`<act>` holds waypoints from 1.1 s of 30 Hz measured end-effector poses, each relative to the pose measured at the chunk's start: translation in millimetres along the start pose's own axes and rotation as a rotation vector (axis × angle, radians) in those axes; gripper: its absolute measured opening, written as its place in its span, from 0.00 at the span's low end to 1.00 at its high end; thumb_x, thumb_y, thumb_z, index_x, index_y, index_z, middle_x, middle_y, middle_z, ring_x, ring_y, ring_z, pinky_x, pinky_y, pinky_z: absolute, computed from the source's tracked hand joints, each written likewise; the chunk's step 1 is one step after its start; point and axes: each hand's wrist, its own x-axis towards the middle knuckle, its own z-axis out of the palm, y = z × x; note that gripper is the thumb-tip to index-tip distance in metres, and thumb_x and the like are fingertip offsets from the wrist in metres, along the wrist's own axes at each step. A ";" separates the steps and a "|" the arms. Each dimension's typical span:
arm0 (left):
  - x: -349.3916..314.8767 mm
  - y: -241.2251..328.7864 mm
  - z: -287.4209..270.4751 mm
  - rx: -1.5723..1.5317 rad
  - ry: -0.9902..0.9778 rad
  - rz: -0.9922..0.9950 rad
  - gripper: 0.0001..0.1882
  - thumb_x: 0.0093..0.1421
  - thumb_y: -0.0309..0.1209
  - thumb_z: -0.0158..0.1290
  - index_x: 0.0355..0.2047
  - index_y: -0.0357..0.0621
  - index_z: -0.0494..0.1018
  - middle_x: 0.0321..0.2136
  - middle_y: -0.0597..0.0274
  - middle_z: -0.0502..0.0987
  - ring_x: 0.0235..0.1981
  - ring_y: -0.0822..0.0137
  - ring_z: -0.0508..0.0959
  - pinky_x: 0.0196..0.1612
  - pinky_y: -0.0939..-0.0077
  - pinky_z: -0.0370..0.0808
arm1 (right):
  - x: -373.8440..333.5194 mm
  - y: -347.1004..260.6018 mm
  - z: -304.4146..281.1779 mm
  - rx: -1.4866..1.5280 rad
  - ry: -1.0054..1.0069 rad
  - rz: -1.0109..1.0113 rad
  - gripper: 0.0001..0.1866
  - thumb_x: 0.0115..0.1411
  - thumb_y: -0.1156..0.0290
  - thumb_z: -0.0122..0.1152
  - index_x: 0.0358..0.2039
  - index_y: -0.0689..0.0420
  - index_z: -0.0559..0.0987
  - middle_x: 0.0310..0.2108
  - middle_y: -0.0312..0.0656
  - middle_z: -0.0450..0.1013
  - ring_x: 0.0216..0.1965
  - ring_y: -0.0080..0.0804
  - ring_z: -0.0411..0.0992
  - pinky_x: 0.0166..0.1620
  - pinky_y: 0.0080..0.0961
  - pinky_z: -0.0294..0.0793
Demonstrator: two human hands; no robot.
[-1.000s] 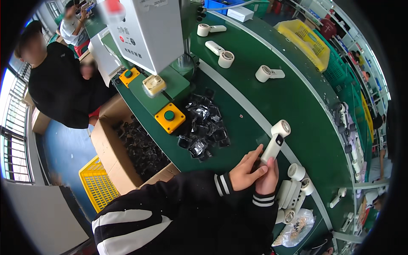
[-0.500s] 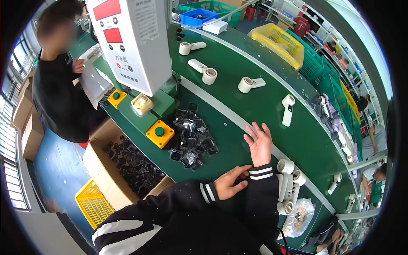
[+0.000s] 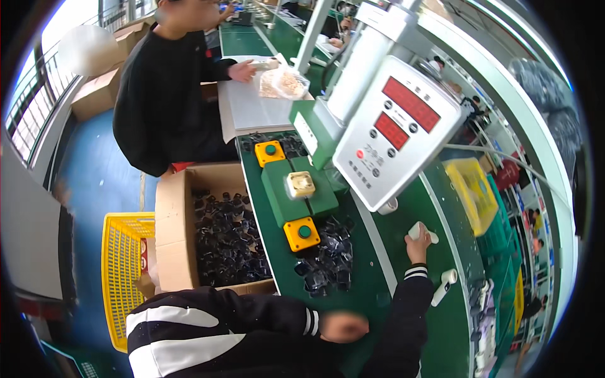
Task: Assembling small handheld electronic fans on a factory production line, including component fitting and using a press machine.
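My right hand (image 3: 416, 247) reaches out over the green conveyor belt, its fingers closed around a white handheld fan (image 3: 420, 229). Part of the fan's handle sticks out beyond the fingers. My left hand (image 3: 345, 327) is low over the green worktop, smeared by motion, so its fingers cannot be made out. A pile of small glossy black plastic parts (image 3: 329, 261) lies between it and the press. Another white handheld fan (image 3: 444, 288) rests on the belt, to the right of my right forearm.
A press with a red-display control box (image 3: 398, 132) rises ahead. Its green base carries a cream fixture (image 3: 301, 184) and yellow button boxes (image 3: 302, 234). At left stand a carton (image 3: 173, 227) of black parts and a yellow basket (image 3: 121, 277). A co-worker (image 3: 170, 94) stands beyond.
My view has swung left. My right hand, open before, has stretched forward and closed on a fan on the belt. My left hand has come away from my right wrist.
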 end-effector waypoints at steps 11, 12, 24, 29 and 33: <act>10.5 -14.6 -0.8 -0.077 -0.009 0.017 0.15 0.62 0.27 0.49 0.49 0.40 0.68 0.39 0.58 0.73 0.37 0.67 0.74 0.42 0.73 0.73 | 3.8 -11.4 -7.5 0.013 0.182 -0.076 0.32 0.47 0.81 0.64 0.52 0.56 0.62 0.58 0.62 0.54 0.59 0.62 0.57 0.58 0.45 0.62; 10.7 -14.8 -1.6 -0.062 -0.001 0.022 0.15 0.62 0.27 0.49 0.49 0.40 0.68 0.39 0.58 0.73 0.36 0.68 0.74 0.42 0.73 0.73 | 4.2 -9.2 -6.3 0.078 0.121 0.016 0.32 0.47 0.82 0.63 0.52 0.56 0.62 0.56 0.61 0.56 0.56 0.62 0.60 0.57 0.44 0.63; -1.1 34.6 -12.2 0.553 0.744 0.200 0.35 0.55 0.30 0.55 0.63 0.48 0.56 0.62 0.46 0.53 0.61 0.46 0.58 0.60 0.57 0.58 | -114.3 -132.6 -177.9 0.539 -0.304 0.060 0.12 0.67 0.60 0.49 0.40 0.56 0.68 0.32 0.38 0.69 0.26 0.24 0.72 0.18 0.16 0.70; 14.3 42.4 3.9 0.525 0.649 0.247 0.38 0.56 0.36 0.57 0.64 0.45 0.53 0.63 0.44 0.52 0.62 0.44 0.56 0.61 0.54 0.56 | -201.6 -165.0 -208.2 0.749 -0.371 0.059 0.19 0.71 0.54 0.35 0.41 0.57 0.65 0.28 0.40 0.70 0.23 0.25 0.73 0.16 0.17 0.71; 18.9 33.9 19.1 0.206 0.493 0.240 0.32 0.57 0.30 0.58 0.57 0.40 0.55 0.46 0.47 0.63 0.48 0.50 0.71 0.48 0.67 0.71 | -249.2 -140.4 -212.2 0.816 -0.277 0.191 0.21 0.70 0.52 0.37 0.48 0.58 0.64 0.30 0.41 0.69 0.22 0.24 0.71 0.18 0.19 0.71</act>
